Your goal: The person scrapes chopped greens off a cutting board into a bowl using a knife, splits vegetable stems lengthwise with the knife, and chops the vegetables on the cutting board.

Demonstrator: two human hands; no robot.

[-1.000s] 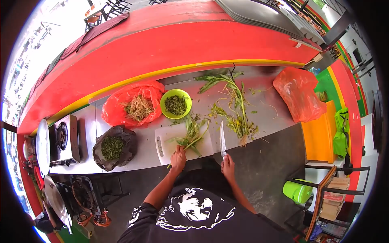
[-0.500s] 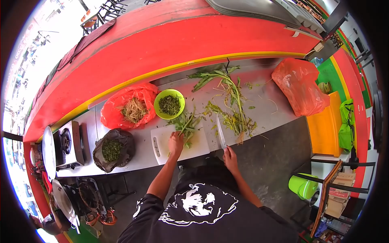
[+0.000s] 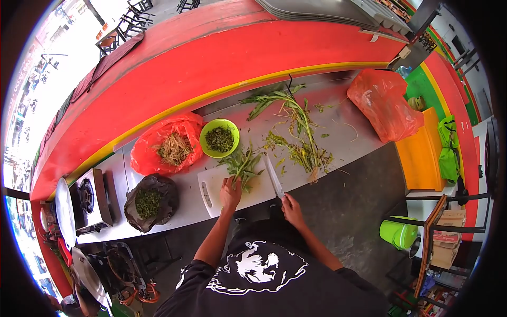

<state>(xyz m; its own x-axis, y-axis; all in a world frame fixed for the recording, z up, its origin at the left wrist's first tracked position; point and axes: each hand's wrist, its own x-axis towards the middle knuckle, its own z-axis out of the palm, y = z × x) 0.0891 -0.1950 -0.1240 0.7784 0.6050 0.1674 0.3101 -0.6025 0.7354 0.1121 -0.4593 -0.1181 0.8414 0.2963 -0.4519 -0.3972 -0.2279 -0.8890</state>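
My left hand (image 3: 231, 194) is closed on the lower end of a bunch of leafy greens (image 3: 243, 164), over the white cutting board (image 3: 213, 179). The handle of a knife is in my right hand (image 3: 292, 208), and its blade (image 3: 273, 176) points away from me along the board's right edge. Just behind the board stands a green bowl (image 3: 235, 148) of chopped leaves. To the right of the knife lie long green stalks (image 3: 304, 129) and loose leaves on the metal table (image 3: 338, 142).
A red bag (image 3: 140, 150) holds pale roots, and a black bag (image 3: 166, 196) holds chopped greens. At the far left is a gas stove (image 3: 102, 198). Another red bag (image 3: 383, 103) lies at the right, near a yellow box (image 3: 422, 153). A red wall (image 3: 237, 53) rises behind.
The knife has shifted left with my right hand, up to the board's right edge. My left hand has gone from the stalk ends to a place nearer the leaves, and the bunch looks more gathered.
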